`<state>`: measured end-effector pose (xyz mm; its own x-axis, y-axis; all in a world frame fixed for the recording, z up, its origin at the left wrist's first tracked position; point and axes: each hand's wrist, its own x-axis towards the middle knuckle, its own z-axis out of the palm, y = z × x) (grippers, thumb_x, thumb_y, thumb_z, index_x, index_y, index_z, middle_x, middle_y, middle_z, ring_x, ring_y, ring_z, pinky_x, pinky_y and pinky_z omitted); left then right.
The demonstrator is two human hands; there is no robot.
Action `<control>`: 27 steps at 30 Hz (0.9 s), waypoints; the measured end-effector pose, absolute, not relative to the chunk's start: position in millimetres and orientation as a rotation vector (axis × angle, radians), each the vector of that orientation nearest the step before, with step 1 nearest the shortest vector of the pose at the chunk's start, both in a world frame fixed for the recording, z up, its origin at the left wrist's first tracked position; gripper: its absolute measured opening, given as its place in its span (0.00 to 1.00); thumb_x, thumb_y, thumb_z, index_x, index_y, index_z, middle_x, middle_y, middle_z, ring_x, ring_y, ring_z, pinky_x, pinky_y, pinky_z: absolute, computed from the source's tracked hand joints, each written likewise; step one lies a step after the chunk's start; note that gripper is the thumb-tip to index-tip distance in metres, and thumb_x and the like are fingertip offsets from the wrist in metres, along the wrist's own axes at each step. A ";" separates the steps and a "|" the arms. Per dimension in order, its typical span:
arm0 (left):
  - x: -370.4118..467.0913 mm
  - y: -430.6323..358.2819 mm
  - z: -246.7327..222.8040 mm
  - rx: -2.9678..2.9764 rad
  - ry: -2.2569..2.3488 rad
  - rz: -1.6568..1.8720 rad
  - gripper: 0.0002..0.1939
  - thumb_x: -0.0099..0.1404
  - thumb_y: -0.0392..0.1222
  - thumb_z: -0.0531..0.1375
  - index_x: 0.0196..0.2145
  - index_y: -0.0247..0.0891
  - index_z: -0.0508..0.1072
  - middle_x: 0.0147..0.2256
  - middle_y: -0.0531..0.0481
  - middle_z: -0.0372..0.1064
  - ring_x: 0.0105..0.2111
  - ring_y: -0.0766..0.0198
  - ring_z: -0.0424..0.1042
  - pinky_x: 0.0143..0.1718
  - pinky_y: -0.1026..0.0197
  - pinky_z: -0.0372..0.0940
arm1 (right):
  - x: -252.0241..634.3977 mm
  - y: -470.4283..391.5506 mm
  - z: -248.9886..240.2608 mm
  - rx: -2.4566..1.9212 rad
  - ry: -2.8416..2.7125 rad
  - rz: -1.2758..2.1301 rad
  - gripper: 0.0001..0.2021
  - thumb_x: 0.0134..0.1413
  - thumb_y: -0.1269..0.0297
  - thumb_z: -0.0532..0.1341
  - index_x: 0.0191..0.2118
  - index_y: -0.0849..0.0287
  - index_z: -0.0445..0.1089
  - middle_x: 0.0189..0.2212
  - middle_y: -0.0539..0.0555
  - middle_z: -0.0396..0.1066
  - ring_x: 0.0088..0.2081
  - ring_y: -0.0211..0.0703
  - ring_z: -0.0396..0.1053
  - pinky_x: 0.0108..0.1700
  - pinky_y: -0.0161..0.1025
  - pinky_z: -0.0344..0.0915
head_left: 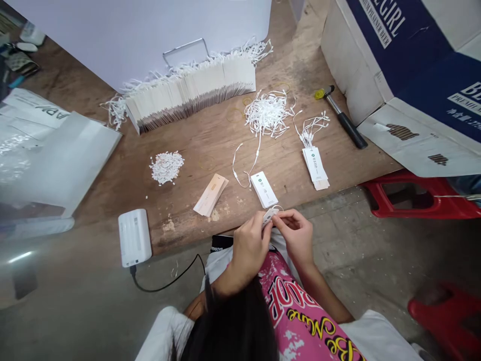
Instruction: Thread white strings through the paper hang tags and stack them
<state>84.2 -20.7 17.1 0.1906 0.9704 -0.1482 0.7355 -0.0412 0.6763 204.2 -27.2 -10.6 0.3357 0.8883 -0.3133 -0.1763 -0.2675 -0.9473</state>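
My left hand (251, 243) pinches a small white hang tag (268, 217) between thumb and fingers, just off the table's front edge. Closed at the tag's right end is my right hand (297, 234), where a thin white string curves up past the fingertips. Beyond the hands lies a stack of white hang tags (264, 189), with a loose white string (255, 159) beside it. To its left is a stack of beige paper tags (211, 194). Strung hang tags (314, 165) lie to the right, their strings spread away from me. The fingers partly hide the held tag.
A heap of white strings (267, 114) and a pile of small white pieces (167, 167) sit on the wooden table (180, 220). Tags stand in a long row (195, 87) behind. A hammer (345, 118), cardboard box (361, 60), power bank (134, 236) and red stool (417, 195) surround the workspace.
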 end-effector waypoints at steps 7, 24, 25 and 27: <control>104.7 -0.1 7.6 1.820 1.338 0.472 0.11 0.71 0.38 0.46 0.44 0.41 0.67 0.40 0.47 0.73 0.41 0.60 0.72 0.41 0.60 0.64 | 299.5 -12.6 6.8 -1.625 -1.073 1.130 0.06 0.48 0.62 0.66 0.33 0.57 0.76 0.27 0.52 0.77 0.26 0.41 0.74 0.31 0.37 0.72; 211.9 58.4 -31.3 0.555 1.031 0.569 0.11 0.64 0.43 0.57 0.39 0.30 0.70 0.31 0.43 0.77 0.22 0.66 0.74 0.24 0.66 0.69 | 392.8 200.6 40.4 -1.752 -2.060 0.842 0.09 0.44 0.59 0.68 0.25 0.59 0.77 0.17 0.48 0.70 0.20 0.35 0.61 0.24 0.36 0.53; 216.7 60.2 -31.2 0.514 1.031 0.568 0.11 0.64 0.42 0.57 0.39 0.30 0.70 0.31 0.42 0.77 0.22 0.67 0.74 0.24 0.66 0.69 | 391.9 208.6 35.1 -1.740 -2.108 0.815 0.08 0.45 0.59 0.68 0.25 0.59 0.77 0.16 0.47 0.69 0.20 0.35 0.61 0.25 0.36 0.53; 224.9 63.3 -30.7 0.444 1.021 0.566 0.10 0.65 0.40 0.56 0.38 0.29 0.70 0.33 0.41 0.77 0.22 0.67 0.75 0.24 0.66 0.69 | 389.4 221.5 23.8 -1.714 -2.164 0.791 0.06 0.45 0.62 0.68 0.24 0.59 0.77 0.17 0.48 0.71 0.21 0.37 0.63 0.26 0.37 0.54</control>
<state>224.9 63.3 -30.7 0.4028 0.6288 -0.6651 -0.2311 0.7730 0.5908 389.4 221.5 23.8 -0.2644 0.9566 -0.1223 0.8099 0.1514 -0.5666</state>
